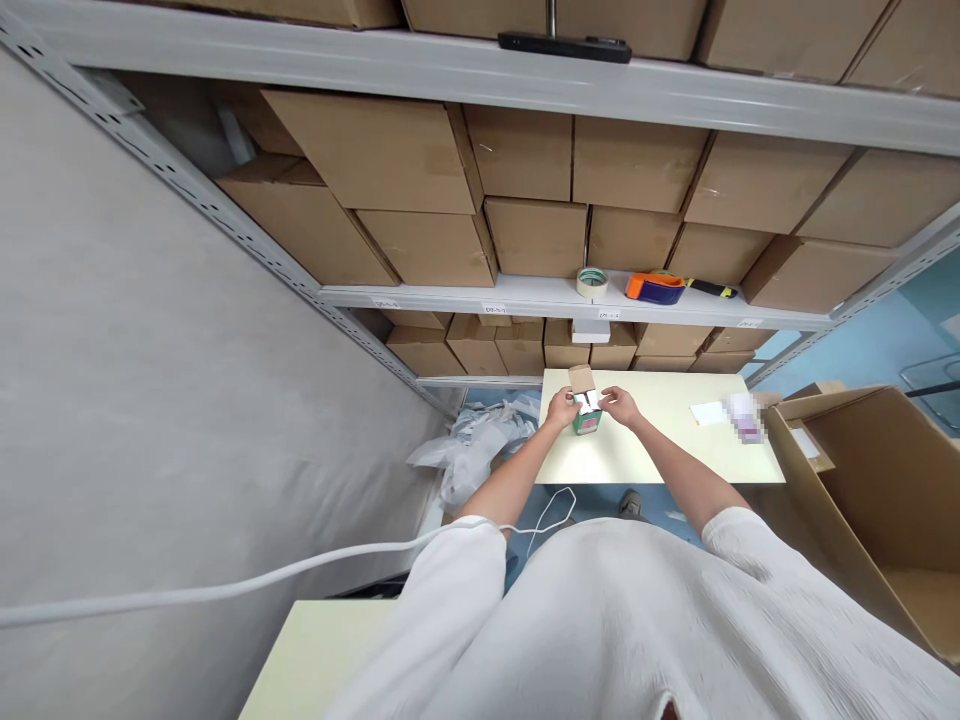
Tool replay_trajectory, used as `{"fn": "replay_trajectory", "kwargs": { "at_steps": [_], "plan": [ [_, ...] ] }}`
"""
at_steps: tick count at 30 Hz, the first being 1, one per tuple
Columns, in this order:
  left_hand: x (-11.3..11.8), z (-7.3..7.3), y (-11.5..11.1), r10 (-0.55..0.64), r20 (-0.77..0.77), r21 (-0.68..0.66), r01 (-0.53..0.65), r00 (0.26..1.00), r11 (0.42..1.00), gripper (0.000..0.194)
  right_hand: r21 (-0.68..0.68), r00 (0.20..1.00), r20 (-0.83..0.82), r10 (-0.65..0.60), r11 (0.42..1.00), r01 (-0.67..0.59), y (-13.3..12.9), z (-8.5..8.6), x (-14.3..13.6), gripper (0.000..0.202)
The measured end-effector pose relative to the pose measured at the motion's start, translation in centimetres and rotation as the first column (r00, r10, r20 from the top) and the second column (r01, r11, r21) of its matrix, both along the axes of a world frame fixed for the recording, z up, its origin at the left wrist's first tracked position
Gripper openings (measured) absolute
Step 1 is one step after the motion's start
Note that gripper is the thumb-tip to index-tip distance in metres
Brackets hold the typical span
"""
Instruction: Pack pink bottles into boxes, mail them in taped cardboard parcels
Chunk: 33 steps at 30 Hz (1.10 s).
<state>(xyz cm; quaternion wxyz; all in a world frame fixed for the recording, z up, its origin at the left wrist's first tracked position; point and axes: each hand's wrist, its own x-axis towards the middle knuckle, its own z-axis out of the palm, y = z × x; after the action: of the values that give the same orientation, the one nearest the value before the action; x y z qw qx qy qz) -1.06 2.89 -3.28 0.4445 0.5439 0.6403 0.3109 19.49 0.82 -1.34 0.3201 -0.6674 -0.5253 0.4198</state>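
A small green box (587, 424) with a pink patch stands on the pale table (660, 455). Its brown lid flap (581, 378) is raised at the far side, and white inner flaps show at its top with a dark gap between them. My left hand (562, 408) grips the box's upper left edge with bent fingers. At the opposite edge, my right hand (620, 406) pinches the white flap on the right. What lies inside the box is too small to make out.
Brown cartons (525, 155) fill the shelves ahead. A tape roll (592, 283) and an orange-and-blue tape dispenser (655, 288) sit on the shelf edge. A large open carton (870, 480) stands at right; plastic bags (480, 440) lie at left. A white cable (247, 585) crosses my left side.
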Motion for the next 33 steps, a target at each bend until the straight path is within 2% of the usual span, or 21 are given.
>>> {"fn": "replay_trajectory", "kwargs": {
  "at_steps": [4, 9, 12, 13, 17, 20, 27, 33],
  "plan": [
    [-0.3, -0.1, -0.1, -0.002, 0.091, 0.097, -0.007, 0.996, 0.995, 0.039, 0.034, 1.000, -0.025, 0.009, 0.999, -0.009, 0.3, -0.1, 0.0, 0.031],
    [-0.9, 0.0, -0.4, 0.001, 0.245, 0.025, -0.008, 0.970, 1.000, 0.021, -0.024, 0.983, -0.173, 0.066, 0.997, -0.071, 0.3, 0.6, 0.3, 0.033],
    [-1.4, 0.1, -0.8, -0.033, 0.269, 0.043, 0.022, 0.963, 0.999, 0.014, -0.052, 0.979, -0.179, 0.093, 0.993, -0.104, 0.0, 1.0, 0.5, 0.039],
    [-1.5, 0.1, -1.0, -0.065, 0.257, 0.078, 0.046, 0.964, 0.996, 0.014, -0.034, 0.980, -0.159, 0.117, 0.992, -0.123, -0.1, 1.1, 0.6, 0.042],
    [-1.9, -0.1, -1.6, -0.191, 0.133, 0.214, 0.160, 0.973, 0.964, 0.036, 0.101, 0.972, -0.032, 0.232, 0.968, -0.228, -0.6, 1.0, 0.7, 0.050],
    [-1.8, -0.2, -1.9, -0.209, 0.041, 0.235, 0.194, 0.977, 0.952, 0.033, 0.163, 0.960, 0.071, 0.270, 0.947, -0.278, -0.8, 0.7, 0.7, 0.040],
    [-1.7, 0.0, -2.1, -0.274, -0.060, 0.288, 0.279, 0.960, 0.916, 0.038, 0.201, 0.916, 0.225, 0.331, 0.904, -0.376, -0.9, 0.4, 0.9, 0.038],
    [-1.7, 0.2, -2.2, -0.278, -0.090, 0.304, 0.293, 0.956, 0.907, 0.033, 0.184, 0.905, 0.275, 0.325, 0.906, -0.381, -0.9, 1.0, 0.8, 0.028]
  ]
}}
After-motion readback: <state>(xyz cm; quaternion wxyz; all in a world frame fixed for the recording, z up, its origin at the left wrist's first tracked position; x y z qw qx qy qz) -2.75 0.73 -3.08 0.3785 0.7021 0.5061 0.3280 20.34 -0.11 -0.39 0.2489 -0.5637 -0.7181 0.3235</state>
